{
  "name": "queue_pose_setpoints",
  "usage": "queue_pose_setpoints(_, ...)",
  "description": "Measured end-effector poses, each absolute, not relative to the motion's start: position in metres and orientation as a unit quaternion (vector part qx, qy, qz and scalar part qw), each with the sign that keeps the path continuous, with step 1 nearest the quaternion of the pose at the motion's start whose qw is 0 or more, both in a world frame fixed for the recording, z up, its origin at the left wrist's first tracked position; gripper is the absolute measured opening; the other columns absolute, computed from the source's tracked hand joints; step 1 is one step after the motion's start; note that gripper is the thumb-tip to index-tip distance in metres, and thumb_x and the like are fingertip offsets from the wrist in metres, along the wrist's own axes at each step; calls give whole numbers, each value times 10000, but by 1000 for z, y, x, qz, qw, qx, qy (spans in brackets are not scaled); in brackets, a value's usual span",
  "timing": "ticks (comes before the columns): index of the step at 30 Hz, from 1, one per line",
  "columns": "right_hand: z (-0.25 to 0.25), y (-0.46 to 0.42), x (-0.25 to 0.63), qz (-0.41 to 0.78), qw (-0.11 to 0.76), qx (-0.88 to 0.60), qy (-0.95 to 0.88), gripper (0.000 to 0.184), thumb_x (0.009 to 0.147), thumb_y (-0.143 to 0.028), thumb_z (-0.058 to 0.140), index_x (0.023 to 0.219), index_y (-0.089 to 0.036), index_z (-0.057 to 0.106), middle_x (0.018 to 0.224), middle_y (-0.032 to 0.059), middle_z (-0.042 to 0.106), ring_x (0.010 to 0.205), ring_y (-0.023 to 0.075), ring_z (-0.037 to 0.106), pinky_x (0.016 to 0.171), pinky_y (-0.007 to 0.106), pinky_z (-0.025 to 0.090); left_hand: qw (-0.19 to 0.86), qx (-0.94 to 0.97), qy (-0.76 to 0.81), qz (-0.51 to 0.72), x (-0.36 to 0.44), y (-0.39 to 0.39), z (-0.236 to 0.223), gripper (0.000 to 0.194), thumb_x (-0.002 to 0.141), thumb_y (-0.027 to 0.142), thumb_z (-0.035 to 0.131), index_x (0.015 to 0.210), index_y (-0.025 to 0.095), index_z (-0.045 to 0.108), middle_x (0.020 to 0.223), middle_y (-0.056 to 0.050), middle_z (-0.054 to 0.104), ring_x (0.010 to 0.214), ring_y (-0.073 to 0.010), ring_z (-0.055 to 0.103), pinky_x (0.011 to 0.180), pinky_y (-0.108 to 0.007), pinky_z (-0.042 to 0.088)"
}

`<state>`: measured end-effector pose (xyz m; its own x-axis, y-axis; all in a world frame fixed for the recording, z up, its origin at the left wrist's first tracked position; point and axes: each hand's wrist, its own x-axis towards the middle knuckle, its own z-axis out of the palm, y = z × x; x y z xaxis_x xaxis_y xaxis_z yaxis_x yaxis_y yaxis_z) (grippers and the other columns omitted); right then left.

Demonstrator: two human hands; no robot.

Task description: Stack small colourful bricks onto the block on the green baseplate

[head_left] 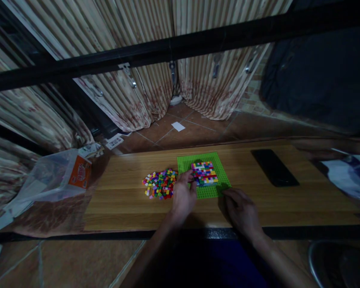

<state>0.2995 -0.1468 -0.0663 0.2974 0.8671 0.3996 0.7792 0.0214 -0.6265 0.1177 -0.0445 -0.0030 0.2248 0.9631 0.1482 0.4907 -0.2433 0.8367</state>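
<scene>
A green studded baseplate lies on the wooden board, and a many-coloured block of stacked toy bricks stands on it. My left hand reaches over the plate's left edge. Its thumb and fingers are bent together against the left side of the stack; what they pinch, if anything, is too small to tell. At the plate's front right corner, my right hand has its fingers closed at the rim. To the left of my left hand is a pile of small loose bricks, partly touching the plate.
A black phone-like slab lies on the right of the wooden board. On the left stands a clear plastic tub with an orange label. A white crumpled bag is at the far right. Curtains hang behind a dark bar.
</scene>
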Motion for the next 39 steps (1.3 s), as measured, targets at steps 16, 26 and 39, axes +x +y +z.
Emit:
queue_pose_setpoints(16, -69, -147, 301, 33, 390, -703, -594, 284, 940, -323, 455, 962, -208, 714, 1043, 105, 703, 965, 237, 669, 871, 405, 548, 452, 600, 543, 375, 126, -32, -9, 343, 767, 98, 646, 1107, 144, 666, 921, -58, 726, 809, -152, 683, 774, -279, 547)
queue_pose_setpoints(26, -55, -143, 299, 51, 406, -700, -585, 340, 951, -379, 457, 1181, -196, 629, 1097, 122, 674, 998, 251, 648, 888, 432, 539, 501, 539, 565, 373, 129, -30, -7, 296, 711, 117, 661, 1003, 140, 702, 771, -7, 714, 696, -133, 650, 664, -237, 504)
queue_pose_setpoints(39, -47, -99, 270, 99, 377, -671, -631, 493, 980, -429, 401, 1445, -270, 442, 1497, 119, 376, 1402, 288, 360, 1105, 499, 396, 503, 526, 571, 380, 136, -28, -9, 277, 692, 109, 659, 960, 155, 712, 756, 9, 713, 674, -116, 645, 636, -217, 501)
